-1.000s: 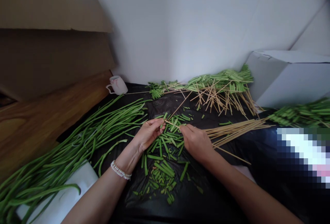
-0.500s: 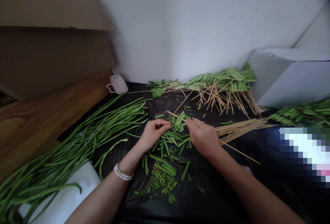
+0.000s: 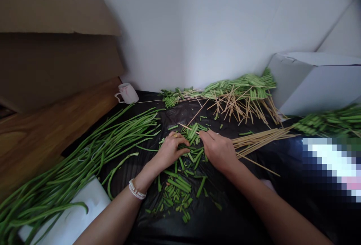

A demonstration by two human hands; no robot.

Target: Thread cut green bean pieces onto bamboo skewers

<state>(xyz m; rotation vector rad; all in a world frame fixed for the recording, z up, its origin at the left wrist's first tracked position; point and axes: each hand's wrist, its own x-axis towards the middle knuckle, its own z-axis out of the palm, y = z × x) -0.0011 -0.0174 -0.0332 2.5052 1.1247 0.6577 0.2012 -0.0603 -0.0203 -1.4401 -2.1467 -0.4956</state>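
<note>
My right hand [image 3: 218, 148] is closed around a thin wooden skewer [image 3: 184, 126], whose tip points up and left. Several cut green bean pieces [image 3: 193, 132] sit crosswise on that skewer, just left of the fingers. My left hand [image 3: 171, 150], with a ring and a beaded bracelet, hovers over the loose cut beans [image 3: 180, 184]; its thumb and fingers are apart, and I see nothing between them. Those loose pieces lie scattered on a black plastic sheet [image 3: 225, 209], between and below both hands.
Long whole beans [image 3: 113, 143] spread at left, partly over a white block [image 3: 84, 218]. A mug [image 3: 128, 93] stands behind them. Along the wall lie bean-loaded skewers [image 3: 239, 85]. Bare skewers [image 3: 259, 139] lie right of my hand. A cardboard box [image 3: 56, 57] and a white box [image 3: 304, 83] flank the area.
My left hand has drawn back slightly from the skewered beans, and its fingers have spread from a pinch. The right hand keeps its hold on the skewer. The view has shifted a little.
</note>
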